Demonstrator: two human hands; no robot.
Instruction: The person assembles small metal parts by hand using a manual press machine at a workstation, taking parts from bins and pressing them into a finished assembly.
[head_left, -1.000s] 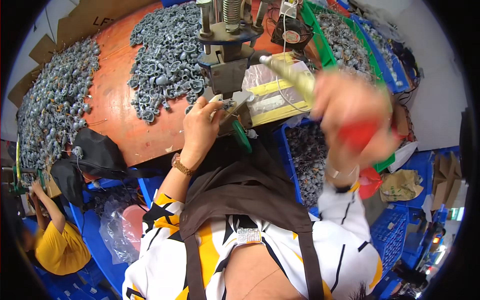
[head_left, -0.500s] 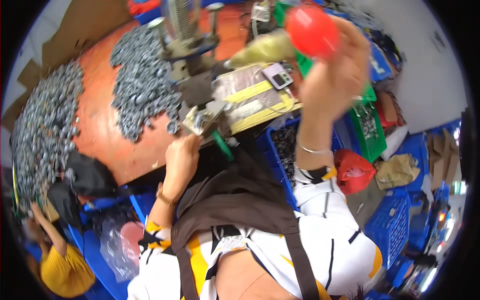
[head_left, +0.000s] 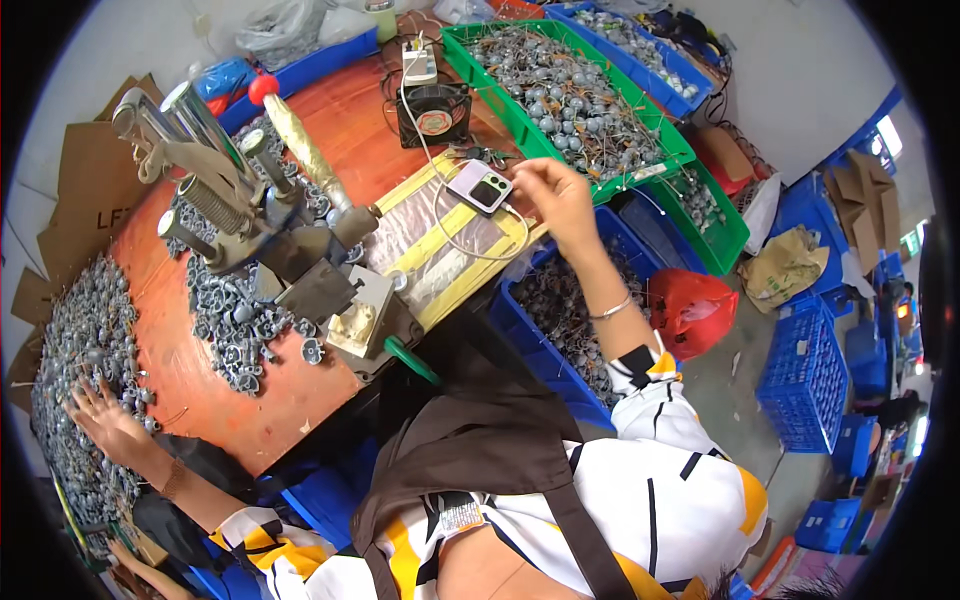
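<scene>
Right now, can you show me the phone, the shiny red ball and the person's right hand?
Phone (head_left: 480,187), head view: middle of its upward side.
Red ball (head_left: 264,89), head view: middle of its round side.
Right hand (head_left: 566,205), head view: back of the hand.

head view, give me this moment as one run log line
left hand: fingers spread, at heap of grey parts | right hand: fingertips beside phone | lever press: neither hand on it

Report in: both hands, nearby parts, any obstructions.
Left hand: spread, over the grey parts pile. Right hand: half-curled beside the phone, grip unclear. White cable loops across the taped mat, possible snag.
</scene>
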